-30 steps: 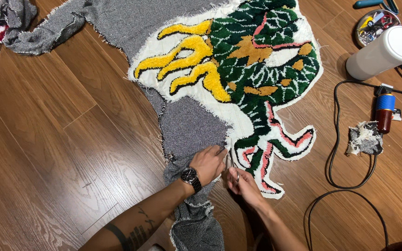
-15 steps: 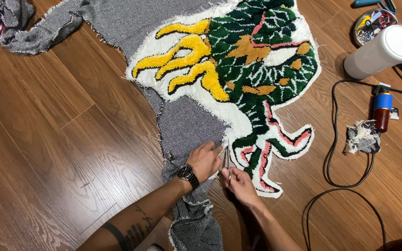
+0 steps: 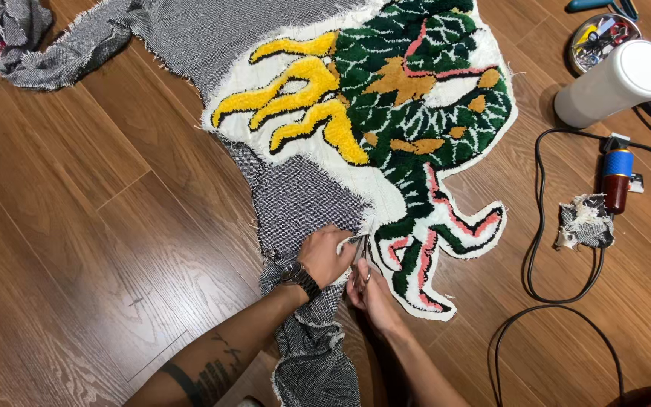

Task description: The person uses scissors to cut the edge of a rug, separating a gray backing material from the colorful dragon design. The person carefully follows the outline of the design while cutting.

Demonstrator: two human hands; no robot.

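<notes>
The right hand (image 3: 371,290) holds scissors (image 3: 361,249) at the rug (image 3: 416,151) edge; the left hand (image 3: 325,252) grips the grey backing cloth (image 3: 295,200). Keep it taut and cut close to the pile.

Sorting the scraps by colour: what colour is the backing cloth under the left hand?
Speckled grey backing cloth, seen in the head view, with the left hand on it.

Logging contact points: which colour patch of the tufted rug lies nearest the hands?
The green-and-pink claw, beside the right hand and scissors; the yellow flames lie farther up.
</notes>
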